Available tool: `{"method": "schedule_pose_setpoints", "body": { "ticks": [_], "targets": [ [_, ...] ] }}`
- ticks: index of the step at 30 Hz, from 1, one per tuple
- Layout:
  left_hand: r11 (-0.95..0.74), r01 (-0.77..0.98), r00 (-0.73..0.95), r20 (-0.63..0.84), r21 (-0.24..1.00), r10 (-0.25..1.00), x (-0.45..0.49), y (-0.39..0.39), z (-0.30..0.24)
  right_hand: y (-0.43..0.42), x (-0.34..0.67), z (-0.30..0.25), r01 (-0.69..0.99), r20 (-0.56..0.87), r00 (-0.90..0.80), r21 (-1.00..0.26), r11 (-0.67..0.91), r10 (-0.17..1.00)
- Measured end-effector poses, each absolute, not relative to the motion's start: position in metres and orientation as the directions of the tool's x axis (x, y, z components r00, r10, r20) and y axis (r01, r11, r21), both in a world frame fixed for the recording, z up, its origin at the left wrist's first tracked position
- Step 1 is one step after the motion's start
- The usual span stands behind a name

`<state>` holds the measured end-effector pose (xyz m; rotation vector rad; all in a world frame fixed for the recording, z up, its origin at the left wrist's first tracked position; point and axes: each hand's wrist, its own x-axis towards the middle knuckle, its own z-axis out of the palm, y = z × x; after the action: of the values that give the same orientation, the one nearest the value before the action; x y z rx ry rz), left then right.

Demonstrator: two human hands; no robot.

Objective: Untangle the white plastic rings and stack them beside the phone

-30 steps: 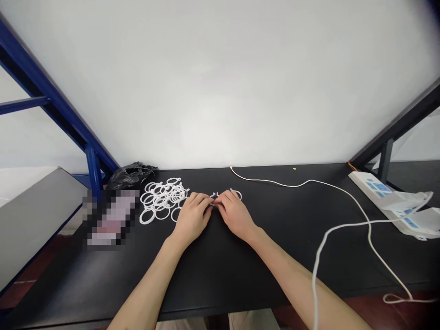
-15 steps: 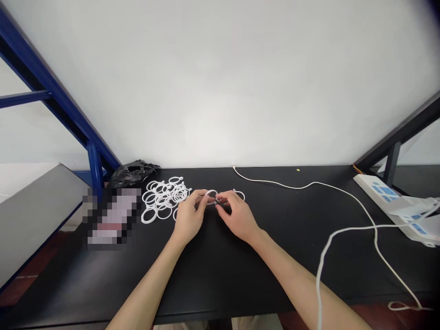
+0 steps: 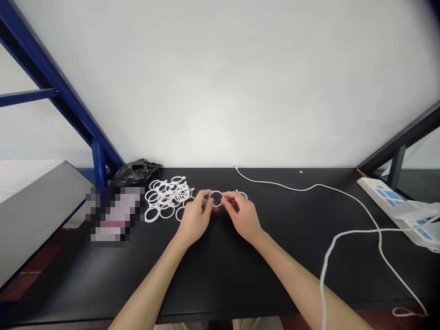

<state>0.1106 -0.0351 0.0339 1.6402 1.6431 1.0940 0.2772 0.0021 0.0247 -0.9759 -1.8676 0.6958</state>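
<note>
Between my two hands stands a white curtain ring [image 3: 216,191], its round opening facing me. My left hand [image 3: 196,216] pinches the ring's left side with thumb and fingers. On the other side, my right hand [image 3: 244,217] has thumb and fingertips closed at the ring's right edge, where its small eyelet seems to be; the fingertips partly cover it. A loose heap of several white curtain rings [image 3: 166,198] with small eyelets lies to the left of my left hand. Another white ring [image 3: 242,193] lies just behind my right hand, partly hidden by it.
The black table [image 3: 220,279] meets a pale wall. A crumpled black plastic bag [image 3: 135,172] and a pixelated item [image 3: 118,213] are at left. A white cable [image 3: 343,231] crosses the right side to a white power strip [image 3: 385,195]. Blue frame bars [image 3: 74,107] slant at left.
The held ring has turned more upright and shows a rounder opening. Both hands keep hold of it, with small finger shifts. The whole view has shifted slightly.
</note>
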Motion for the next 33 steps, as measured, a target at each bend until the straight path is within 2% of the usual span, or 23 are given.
{"method": "schedule_pose_setpoints", "body": {
  "ticks": [3, 5, 9, 14, 24, 29, 31, 33],
  "targets": [
    [-0.169, 0.695, -0.057, 0.288, 0.699, 0.956, 0.113, -0.038, 0.032, 0.004, 0.278, 0.027, 0.342, 0.446, -0.257, -0.788, 0.512, 0.857],
    [-0.221, 0.738, -0.019, 0.347, 0.638, 0.938, 0.114, -0.039, 0.03, 0.005, 0.279, 0.03, 0.319, 0.396, -0.236, -0.831, 0.456, 0.887],
    [-0.32, 0.746, 0.071, 0.408, 0.584, 0.91, 0.114, -0.039, 0.029, 0.006, 0.28, 0.034, 0.269, 0.284, -0.199, -0.904, 0.331, 0.938],
    [-0.365, 0.765, 0.124, 0.434, 0.531, 0.892, 0.113, -0.04, 0.03, 0.006, 0.279, 0.037, 0.274, 0.23, -0.184, -0.922, 0.274, 0.956],
    [-0.392, 0.782, 0.209, 0.389, 0.484, 0.897, 0.116, -0.043, 0.029, 0.009, 0.28, 0.034, 0.315, 0.213, -0.225, -0.908, 0.277, 0.951],
    [-0.434, 0.773, 0.237, 0.423, 0.462, 0.874, 0.117, -0.042, 0.03, 0.006, 0.279, 0.034, 0.381, 0.251, -0.226, -0.866, 0.323, 0.941],
    [-0.46, 0.793, 0.253, 0.47, 0.401, 0.846, 0.114, -0.041, 0.032, 0.006, 0.28, 0.033, 0.407, 0.296, -0.233, -0.835, 0.369, 0.926],
    [-0.459, 0.842, 0.261, 0.53, 0.284, 0.807, 0.11, -0.041, 0.036, 0.008, 0.281, 0.032, 0.431, 0.351, -0.23, -0.8, 0.419, 0.908]
  ]
}}
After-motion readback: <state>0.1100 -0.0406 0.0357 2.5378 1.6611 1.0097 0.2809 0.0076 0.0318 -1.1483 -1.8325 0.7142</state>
